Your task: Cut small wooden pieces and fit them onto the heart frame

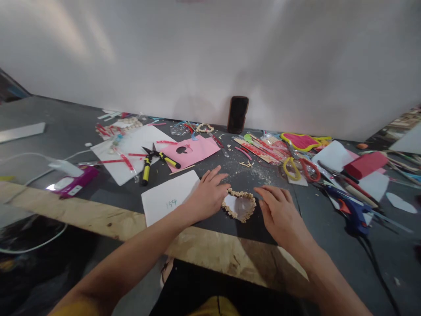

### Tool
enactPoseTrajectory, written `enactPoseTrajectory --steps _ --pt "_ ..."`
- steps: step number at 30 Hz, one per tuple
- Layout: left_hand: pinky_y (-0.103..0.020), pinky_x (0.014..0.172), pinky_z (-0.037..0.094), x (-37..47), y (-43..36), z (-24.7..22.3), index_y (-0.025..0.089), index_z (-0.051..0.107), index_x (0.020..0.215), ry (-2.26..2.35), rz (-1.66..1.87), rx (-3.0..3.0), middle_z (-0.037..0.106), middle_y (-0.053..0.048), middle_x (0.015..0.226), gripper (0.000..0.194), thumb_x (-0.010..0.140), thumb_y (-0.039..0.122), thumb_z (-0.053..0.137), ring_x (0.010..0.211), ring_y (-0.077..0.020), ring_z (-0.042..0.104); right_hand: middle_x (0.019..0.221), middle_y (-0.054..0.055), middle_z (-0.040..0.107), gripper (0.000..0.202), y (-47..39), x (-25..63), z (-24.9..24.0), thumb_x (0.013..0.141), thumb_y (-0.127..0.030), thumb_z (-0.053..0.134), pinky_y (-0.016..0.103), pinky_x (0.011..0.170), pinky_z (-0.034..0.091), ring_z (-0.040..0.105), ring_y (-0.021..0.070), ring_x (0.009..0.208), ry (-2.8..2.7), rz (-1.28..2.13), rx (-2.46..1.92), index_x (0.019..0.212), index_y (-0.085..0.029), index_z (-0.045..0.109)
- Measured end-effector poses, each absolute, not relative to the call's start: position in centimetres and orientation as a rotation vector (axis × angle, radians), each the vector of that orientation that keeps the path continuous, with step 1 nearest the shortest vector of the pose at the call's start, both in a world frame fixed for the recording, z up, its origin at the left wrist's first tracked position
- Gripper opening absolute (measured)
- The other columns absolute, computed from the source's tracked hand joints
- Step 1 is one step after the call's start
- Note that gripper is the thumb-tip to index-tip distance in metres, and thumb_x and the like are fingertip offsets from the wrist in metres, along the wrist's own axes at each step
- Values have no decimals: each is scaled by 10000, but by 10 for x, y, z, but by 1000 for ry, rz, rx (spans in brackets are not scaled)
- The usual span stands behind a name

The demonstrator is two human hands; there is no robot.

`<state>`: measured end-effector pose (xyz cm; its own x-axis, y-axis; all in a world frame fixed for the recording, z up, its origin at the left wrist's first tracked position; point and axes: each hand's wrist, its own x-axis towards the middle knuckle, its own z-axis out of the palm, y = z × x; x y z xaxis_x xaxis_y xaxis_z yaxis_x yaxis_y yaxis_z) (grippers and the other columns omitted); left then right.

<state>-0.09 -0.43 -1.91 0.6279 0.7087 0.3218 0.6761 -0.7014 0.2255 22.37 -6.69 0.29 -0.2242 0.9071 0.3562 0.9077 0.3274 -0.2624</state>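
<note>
A small heart-shaped piece lies on the dark tabletop between my hands. Its pale middle is bordered by a row of tiny beige bits. My left hand is beside its left edge with the fingers stretched out, the thumb side at or touching the upper left border. To the right, my right hand has its thumb and forefinger apart, a small gap from the heart. I see nothing held in either hand. Under my left forearm is a white sheet with green handwriting.
Yellow-handled pliers, pink paper and a purple power strip lie left. A phone leans against the back wall. Right are scissors, a blue glue gun with a trailing cord, and a red block.
</note>
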Motion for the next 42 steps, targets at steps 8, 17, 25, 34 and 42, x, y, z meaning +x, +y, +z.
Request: enactPoseTrajectory --steps 8,17,25,34,42 --pt "-551 1090 259 -8 -12 -25 153 509 1284 1152 505 2668 436 -155 1411 523 939 504 333 1400 -324 192 1061 99 618 313 -49 229 -20 906 -238 363 439 888 454 508 237 1026 -2066 72 -1641 1063 -189 629" --pt "-539 1107 221 -7 -14 -25 133 458 1323 1139 403 2651 386 -153 1450 638 915 591 283 1415 -316 139 1068 99 615 307 -53 230 -24 911 -242 372 437 915 444 500 238 1051 -2066 132 -1665 1051 -175 636" --pt "-542 1116 202 -5 -15 -23 138 472 1309 1126 378 2655 378 -142 1458 637 912 598 280 1414 -316 141 1073 106 611 312 -53 228 -24 906 -243 374 439 911 443 506 235 1032 -2063 159 -1673 1059 -170 636" --pt "-542 1118 190 -5 -14 -20 154 478 1306 1138 337 2655 366 -132 1467 664 897 631 263 1420 -307 122 1074 110 614 320 -52 228 -24 904 -261 367 448 900 444 508 245 1030 -2042 168 -1671 1064 -179 632" --pt "-561 1115 175 -3 -16 -21 184 464 1322 1111 392 2751 365 -132 1464 684 868 665 288 1419 -317 118 1094 117 603 306 -51 222 -22 905 -278 392 448 912 431 491 243 1045 -2038 162 -1623 1086 -182 620"
